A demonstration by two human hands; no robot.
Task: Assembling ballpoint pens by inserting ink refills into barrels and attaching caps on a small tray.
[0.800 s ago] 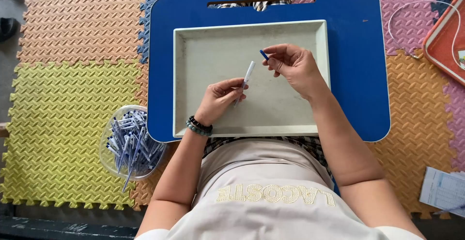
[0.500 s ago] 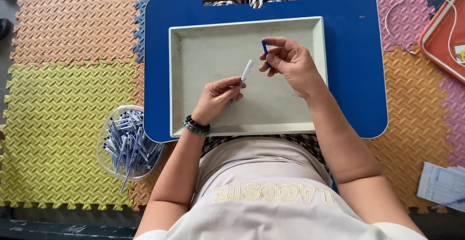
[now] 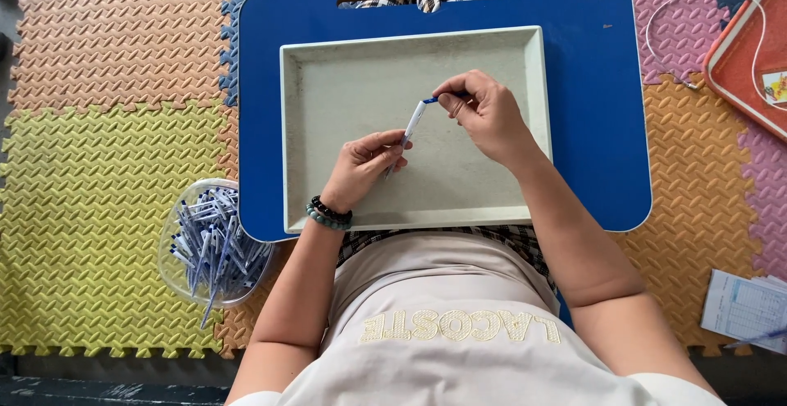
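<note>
Over a pale grey tray (image 3: 328, 70) my left hand (image 3: 365, 164) grips the lower end of a white pen barrel (image 3: 412, 124) that points up and to the right. My right hand (image 3: 484, 115) pinches a small blue piece (image 3: 429, 99) against the barrel's upper tip. The tray rests on a blue lap desk (image 3: 590, 111) across my legs. A dark bead bracelet circles my left wrist.
A clear plastic bowl (image 3: 215, 244) full of several blue and white pens stands on the foam floor mats at my left. An orange tray (image 3: 750, 45) and a thin white cable (image 3: 697, 13) lie at the upper right. A printed paper sheet (image 3: 742, 303) lies at the lower right.
My right hand has brought the small blue piece leftward onto the top end of the white barrel; earlier they were apart. The camera view has shifted slightly.
</note>
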